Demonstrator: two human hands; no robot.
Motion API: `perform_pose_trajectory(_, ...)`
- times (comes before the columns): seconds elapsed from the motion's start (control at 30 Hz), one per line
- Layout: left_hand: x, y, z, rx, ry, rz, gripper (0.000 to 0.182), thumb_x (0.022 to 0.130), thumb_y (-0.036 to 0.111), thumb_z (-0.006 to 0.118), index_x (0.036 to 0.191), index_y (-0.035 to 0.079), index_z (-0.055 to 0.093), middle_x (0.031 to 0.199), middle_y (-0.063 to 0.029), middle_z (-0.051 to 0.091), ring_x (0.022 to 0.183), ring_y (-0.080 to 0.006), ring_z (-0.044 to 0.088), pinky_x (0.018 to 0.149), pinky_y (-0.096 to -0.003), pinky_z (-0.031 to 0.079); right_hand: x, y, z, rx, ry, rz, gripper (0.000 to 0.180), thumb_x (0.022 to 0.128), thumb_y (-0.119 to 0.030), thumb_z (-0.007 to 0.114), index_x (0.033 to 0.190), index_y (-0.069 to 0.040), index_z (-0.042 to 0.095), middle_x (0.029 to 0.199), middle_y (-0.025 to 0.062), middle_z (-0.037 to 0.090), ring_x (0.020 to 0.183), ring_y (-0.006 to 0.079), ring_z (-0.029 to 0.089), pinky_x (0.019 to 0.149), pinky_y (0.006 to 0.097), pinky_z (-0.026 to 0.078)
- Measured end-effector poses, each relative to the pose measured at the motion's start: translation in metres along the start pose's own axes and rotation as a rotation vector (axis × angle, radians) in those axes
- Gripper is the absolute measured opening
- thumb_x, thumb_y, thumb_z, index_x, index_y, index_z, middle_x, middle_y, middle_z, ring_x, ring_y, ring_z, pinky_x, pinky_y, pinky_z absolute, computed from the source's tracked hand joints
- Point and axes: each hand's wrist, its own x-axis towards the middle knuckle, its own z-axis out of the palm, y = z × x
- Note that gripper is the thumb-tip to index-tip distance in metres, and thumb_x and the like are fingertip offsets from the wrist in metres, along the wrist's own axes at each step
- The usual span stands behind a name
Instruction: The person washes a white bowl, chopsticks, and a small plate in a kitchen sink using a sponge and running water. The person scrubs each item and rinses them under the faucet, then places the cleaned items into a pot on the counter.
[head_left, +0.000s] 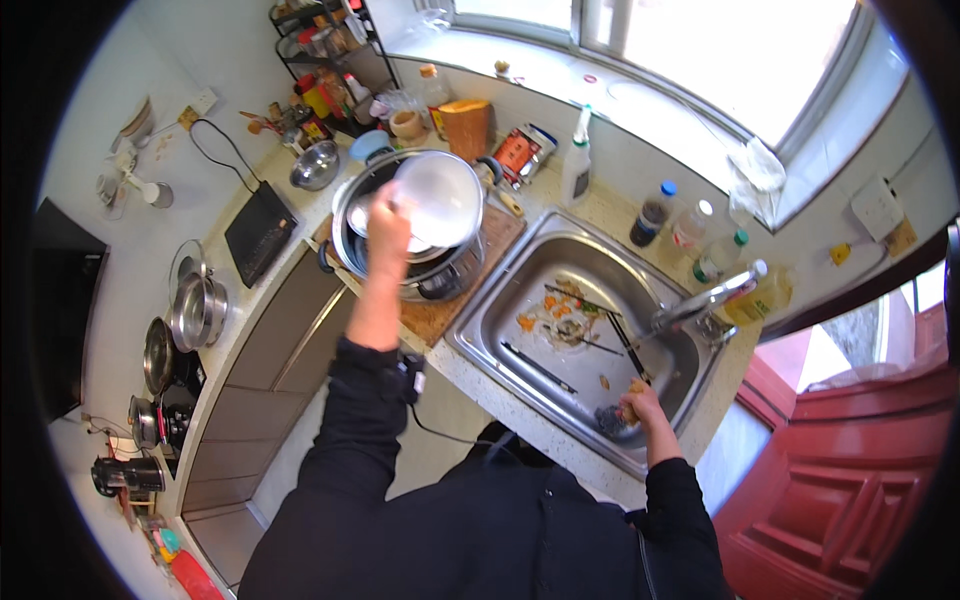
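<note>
My left hand (391, 221) grips the edge of a round, pale metal bowl or dish (441, 201), tilted over a large metal pot (341, 225). More dishes lie inside the pot, partly hidden by my hand. In the right part of the stainless steel sink (487, 300), my right hand (642, 405) is closed on a brownish scrubber or sponge, too small to tell which. Beside it lies a dark scouring pad (611, 418). Black chopsticks (538, 367) and orange and green food scraps (555, 306) lie on the sink's floor.
The pot stands on a wooden cutting board (501, 232). A faucet (705, 300) reaches over the sink. Behind are a spray bottle (576, 166), several plastic bottles (652, 214) and a wooden utensil holder (466, 129). An induction cooker (260, 232) and a metal bowl (315, 165) stand left.
</note>
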Motion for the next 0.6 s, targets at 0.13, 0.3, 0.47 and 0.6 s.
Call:
perform_pose_trajectory(0.13, 0.035, -0.039, -0.028, 0.428, 0.033, -0.224, 0.032, 0.080, 0.024, 0.055, 0.094, -0.001, 0.068, 0.083, -0.0193, 0.068, 0.076, -0.0301, 0.068, 0.066, -0.0385, 0.054, -0.006, 0.005, -0.003, 0.038, 0.035, -0.018, 0.021, 0.078, 0.005, 0.062, 0.096, -0.002, 0.053, 0.072, 0.0096, 0.056, 0.058, 0.0234, 0.059, 0.053, 0.0392, 0.057)
perform_pose_trajectory(0.3, 0.040, -0.067, -0.029, 0.627, -0.055, -0.248, 0.036, 0.076, 0.028, 0.055, 0.085, -0.004, 0.070, 0.088, -0.0280, 0.066, 0.089, -0.0410, 0.065, 0.083, -0.0449, 0.049, -0.010, 0.007, -0.003, 0.033, 0.050, -0.020, 0.015, 0.079, 0.003, 0.063, 0.088, -0.003, 0.052, 0.070, 0.0087, 0.055, 0.058, 0.0227, 0.059, 0.053, 0.0393, 0.058)
perform_pose_trajectory(0.47, 0.027, -0.042, -0.028, 0.909, 0.049, 0.009, 0.042, 0.076, 0.027, 0.067, 0.105, -0.003, 0.065, 0.101, -0.0232, 0.065, 0.098, -0.0381, 0.061, 0.089, -0.0432, 0.047, 0.009, 0.026, -0.004, 0.016, 0.010, -0.036, 0.023, 0.080, -0.001, 0.063, 0.097, -0.006, 0.048, 0.071, 0.0105, 0.059, 0.053, 0.0266, 0.063, 0.043, 0.0369, 0.051)
perform_pose_trajectory(0.6, -0.018, -0.001, -0.006, 0.603, 0.305, 0.575, 0.033, 0.087, 0.009, 0.060, 0.118, 0.003, 0.059, 0.113, -0.0163, 0.060, 0.101, -0.0300, 0.059, 0.085, -0.0392, 0.049, 0.024, 0.038, -0.005, -0.010, 0.024, -0.056, 0.022, 0.079, 0.000, 0.064, 0.094, -0.006, 0.050, 0.070, 0.0091, 0.057, 0.052, 0.0251, 0.061, 0.044, 0.0356, 0.052)
